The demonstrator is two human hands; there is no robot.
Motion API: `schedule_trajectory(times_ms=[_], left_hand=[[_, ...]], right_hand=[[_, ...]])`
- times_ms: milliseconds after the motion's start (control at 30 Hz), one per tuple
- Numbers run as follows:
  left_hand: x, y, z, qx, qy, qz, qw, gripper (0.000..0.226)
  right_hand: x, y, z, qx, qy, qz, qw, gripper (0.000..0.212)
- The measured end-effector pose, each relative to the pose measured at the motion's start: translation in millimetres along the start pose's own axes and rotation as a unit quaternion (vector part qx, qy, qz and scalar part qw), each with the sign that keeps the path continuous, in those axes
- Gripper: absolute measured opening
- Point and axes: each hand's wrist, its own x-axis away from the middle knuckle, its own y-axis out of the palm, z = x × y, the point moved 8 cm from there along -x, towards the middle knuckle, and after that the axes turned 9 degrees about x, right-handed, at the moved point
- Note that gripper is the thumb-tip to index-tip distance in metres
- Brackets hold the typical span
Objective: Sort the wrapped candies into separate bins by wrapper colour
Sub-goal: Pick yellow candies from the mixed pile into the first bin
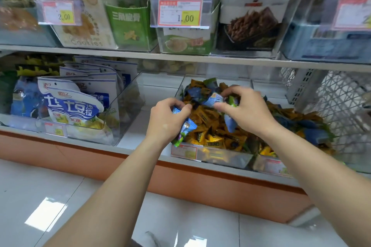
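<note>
Shop shelving (140, 57) fills the view; bare shelf lies left of the clear bin (220, 158) heaped with orange and blue candies (212, 126). Left hand (166, 120) grips several blue candies (187, 126) at the bin's front edge; right hand (245, 110) pinches another blue candy (214, 99) above the heap.

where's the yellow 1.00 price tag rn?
In the head view, the red-bordered price tag with the yellow 1.00 panel is clipped to a clear plastic bin on the upper shelf, centre, above the mixed candy pile where both hands work.

Both forearms are bare to the frame edge, the left hand (167, 118) and right hand (244, 110) ungloved.
</note>
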Motion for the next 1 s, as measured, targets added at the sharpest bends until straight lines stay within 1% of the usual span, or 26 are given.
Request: schedule_trajectory(times_ms=[133, 233, 333, 433, 500, 567, 600, 667, 733, 800, 867, 933, 1000], left_hand=[[8.3, 74.8, 44.3, 0.042, 0.039, -0.069, 0.996, 0.019], [6.9, 134.1, 82.7, 0.021, 0.088, -0.072, 0.993, 0.017], [-0.6, 196.8, 110.0, -0.035, 0.131, -0.109, 0.985, 0.016], [-8.6, 249.7, 119.5, -0.130, 0.161, -0.162, 0.965, 0.018], [-12.9, 272.9, 117.0, -0.189, 0.145, -0.212, 0.948, 0.028], [-12.1, 282.8, 111.3, -0.211, 0.126, -0.261, 0.933, 0.041], [-10.7, 280.0, 110.5, -0.207, 0.123, -0.271, 0.932, 0.045], [-8.8, 256.7, 111.3, -0.182, 0.129, -0.255, 0.941, 0.046], [-4.6, 212.5, 106.1, -0.165, 0.143, -0.208, 0.953, 0.038], [2.9, 154.5, 86.1, -0.161, 0.134, -0.152, 0.966, 0.027], [13.2, 92.3, 50.2, -0.204, 0.093, -0.106, 0.969, 0.019], [19.7, 42.6, 14.7, -0.275, 0.042, -0.097, 0.956, 0.019], [20.3, 8.4, -9.0, -0.298, 0.007, -0.094, 0.950, 0.019]], right_hand=[[28.5, -67.3, 64.2, 0.011, 0.061, 0.056, 0.996, 0.019], [42.6, -94.0, 117.7, 0.026, 0.112, 0.083, 0.990, 0.020], [50.6, -101.6, 153.3, 0.061, 0.129, 0.076, 0.987, 0.019], [52.9, -103.5, 174.6, 0.064, 0.152, 0.067, 0.984, 0.021], [52.3, -107.8, 185.1, 0.043, 0.187, 0.063, 0.979, 0.029], [52.3, -113.4, 189.8, 0.046, 0.202, 0.063, 0.976, 0.032], [52.0, -116.5, 189.1, 0.047, 0.200, 0.066, 0.976, 0.031], [51.5, -121.3, 181.0, 0.040, 0.187, 0.074, 0.979, 0.025], [49.7, -118.7, 160.7, 0.036, 0.161, 0.067, 0.984, 0.018], [46.9, -105.6, 128.5, 0.027, 0.118, 0.037, 0.992, 0.012], [47.0, -82.0, 87.3, 0.022, 0.058, -0.008, 0.998, 0.012], [45.9, -51.5, 45.9, 0.001, 0.005, -0.054, 0.999, 0.010], [39.3, -14.8, 10.4, -0.032, -0.032, -0.101, 0.994, 0.011]])
